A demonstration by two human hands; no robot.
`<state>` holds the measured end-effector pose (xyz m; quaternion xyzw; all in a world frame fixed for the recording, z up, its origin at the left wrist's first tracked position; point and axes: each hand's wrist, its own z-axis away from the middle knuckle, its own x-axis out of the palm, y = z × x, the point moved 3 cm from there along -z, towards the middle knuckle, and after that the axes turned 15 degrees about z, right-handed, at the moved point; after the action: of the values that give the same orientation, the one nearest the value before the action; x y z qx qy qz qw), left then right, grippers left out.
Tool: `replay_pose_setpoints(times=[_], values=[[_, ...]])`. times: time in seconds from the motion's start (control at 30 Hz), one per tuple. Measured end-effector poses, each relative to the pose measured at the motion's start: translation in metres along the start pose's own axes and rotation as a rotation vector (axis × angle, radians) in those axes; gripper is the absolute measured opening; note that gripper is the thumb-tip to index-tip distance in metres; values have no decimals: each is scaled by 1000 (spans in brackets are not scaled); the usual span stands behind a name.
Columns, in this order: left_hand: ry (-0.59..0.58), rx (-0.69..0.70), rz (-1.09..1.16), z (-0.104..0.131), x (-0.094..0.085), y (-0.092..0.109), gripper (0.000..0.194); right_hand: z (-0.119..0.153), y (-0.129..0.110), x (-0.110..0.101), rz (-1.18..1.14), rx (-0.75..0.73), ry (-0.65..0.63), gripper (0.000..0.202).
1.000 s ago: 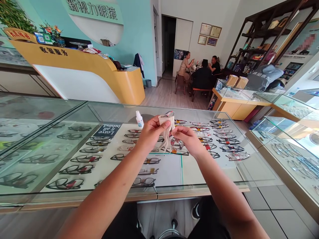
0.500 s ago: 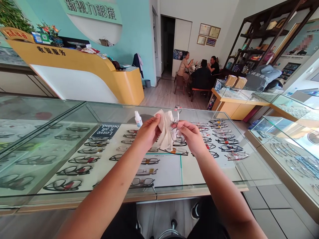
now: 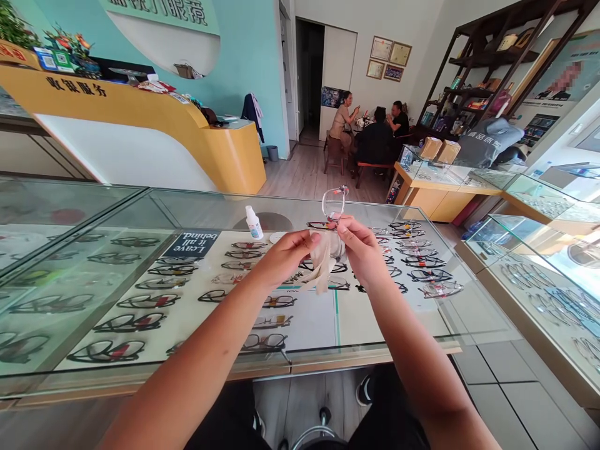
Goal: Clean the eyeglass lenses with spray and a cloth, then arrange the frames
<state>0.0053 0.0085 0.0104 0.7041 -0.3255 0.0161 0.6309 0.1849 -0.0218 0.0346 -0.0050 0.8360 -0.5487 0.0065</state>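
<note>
Above the glass counter, my left hand (image 3: 291, 255) is closed on a beige cloth (image 3: 322, 259), which hangs down between my hands. My right hand (image 3: 360, 242) pinches a pair of thin-framed glasses (image 3: 334, 201) near its middle. One round lens stands upright above the fingers, with a red mark at its upper edge; the other lens lies lower, partly behind the cloth. Cloth and glasses touch. A small white spray bottle (image 3: 254, 223) stands on the glass beyond my left hand.
Rows of glasses (image 3: 150, 301) lie inside the glass display counter (image 3: 394, 361). A yellow desk (image 3: 234, 156) is across the floor at left. People (image 3: 375, 140) sit at a table at the back. More glass cases (image 3: 520, 240) stand at right.
The glasses have turned so the upper lens faces me more openly. My left hand has moved right, closer to my right hand, and the cloth has shifted over the lower lens. The view has shifted slightly.
</note>
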Motion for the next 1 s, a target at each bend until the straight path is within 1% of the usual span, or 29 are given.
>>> replay_pose_setpoints(times=[0.03,0.1,0.23,0.33,0.4,0.5,0.57,0.63,0.77,0.87,1.0], values=[[-15,-13,-17,1,3,-3,48,1,1,2,-12,11,-8,29],[-8,-15,-16,4,9,-9,52,2,4,7,-48,37,-17,28],[76,47,51,9,20,-18,53,6,8,17,-63,50,9,32],[112,68,63,12,25,-17,53,8,9,21,-63,32,9,32],[87,35,47,12,26,-13,51,7,10,21,-110,32,1,29],[-4,-40,5,12,27,-7,47,5,11,19,-176,89,-1,29],[-49,-51,-20,11,26,-5,51,4,11,19,-201,122,0,30],[-37,-24,-39,9,25,-6,54,5,13,23,-225,132,17,29],[65,109,-84,7,26,-10,52,8,14,32,-259,124,88,28],[60,189,-131,7,30,-8,51,9,12,34,-274,121,60,31],[35,189,-127,7,30,-3,57,9,6,32,-268,99,-2,33]])
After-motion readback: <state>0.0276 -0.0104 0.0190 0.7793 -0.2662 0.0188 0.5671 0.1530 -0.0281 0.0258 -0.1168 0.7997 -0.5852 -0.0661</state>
